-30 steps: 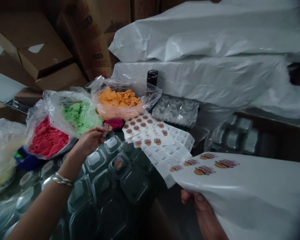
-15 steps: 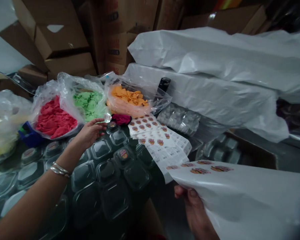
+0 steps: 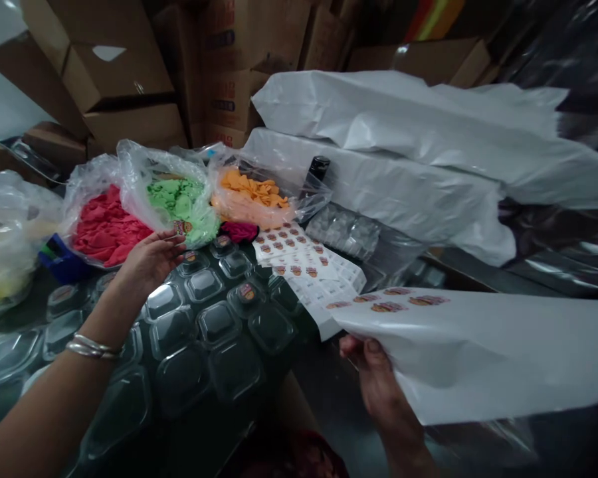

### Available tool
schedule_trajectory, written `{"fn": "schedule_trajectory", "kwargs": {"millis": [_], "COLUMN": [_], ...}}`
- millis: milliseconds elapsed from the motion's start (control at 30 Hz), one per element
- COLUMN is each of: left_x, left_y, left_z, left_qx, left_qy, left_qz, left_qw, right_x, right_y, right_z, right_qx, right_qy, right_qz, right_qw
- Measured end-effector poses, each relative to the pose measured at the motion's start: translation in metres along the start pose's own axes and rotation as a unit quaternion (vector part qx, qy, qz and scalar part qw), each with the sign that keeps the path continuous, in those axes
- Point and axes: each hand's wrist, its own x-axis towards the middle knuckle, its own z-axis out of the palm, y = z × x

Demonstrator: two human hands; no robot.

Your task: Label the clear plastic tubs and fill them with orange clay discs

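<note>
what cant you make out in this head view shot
- Print on the sticker sheet in the right hand: too small and blurred to read.
- Sticker at the left hand fingertips: design too small.
- Clear lidded containers: contents lost in dark and glare.
- Black bottle: lower part hidden by the orange bag.
- White bags: right ends blurred.

A dark work table (image 3: 329, 392) carries rows of clear lidded containers (image 3: 214, 325), some with stickers. Behind them lie bags of red (image 3: 104, 226), green (image 3: 179, 199) and orange pieces (image 3: 252, 189), sticker sheets (image 3: 303, 265) and white plastic-wrapped bundles (image 3: 403, 186)
</note>
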Motion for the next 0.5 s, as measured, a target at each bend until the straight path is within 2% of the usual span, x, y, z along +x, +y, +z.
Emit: {"fn": "schedule_trajectory", "kwargs": {"millis": [100,233,367,500], "left_x": [-0.007,-0.009,0.003,0.013], "left_y": [-0.013,-0.049,-0.086,-0.112], "left_z": [0.023,0.069,0.108,0.122], "left_qx": [0.043,0.16,0.295,0.382], "left_qy": [-0.056,-0.138,-0.136,-0.136], "left_qz": [-0.007,0.012,0.094,0.148], "left_qw": [0.997,0.977,0.941,0.902], "right_x": [0.003,0.015,0.047,0.081], "right_y": [-0.004,0.006,0.032,0.059], "right_z": [-0.004,-0.001,0.023,0.051], "right_qx": [0.03,0.093,0.077,0.077], "right_qy": [0.017,0.052,0.052,0.054], "right_qz": [-0.016,-0.005,0.012,0.013], "right_qw": [0.999,0.994,0.996,0.996]}}
